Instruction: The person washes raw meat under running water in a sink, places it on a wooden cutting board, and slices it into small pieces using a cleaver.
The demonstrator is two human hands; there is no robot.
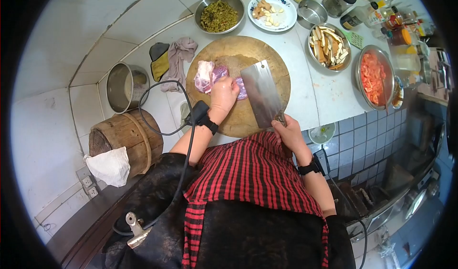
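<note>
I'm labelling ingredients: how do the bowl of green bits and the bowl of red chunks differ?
The green-filled bowl sits just beyond the chopping board; the red-filled bowl stands farther off to the right. The first holds finely chopped green bits, the second larger red chunks. Both are round, uncovered metal bowls.

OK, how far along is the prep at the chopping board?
Partway, I'd say. Looks done: brown-edged strips, red chunks and chopped greens sit cut in bowls. In hand: the right hand grips the cleaver, blade beside the raw meat under the curled left hand. Probably left: more cutting of the meat, which lies in thick pieces, and the garlic cloves, which look whole.
</note>
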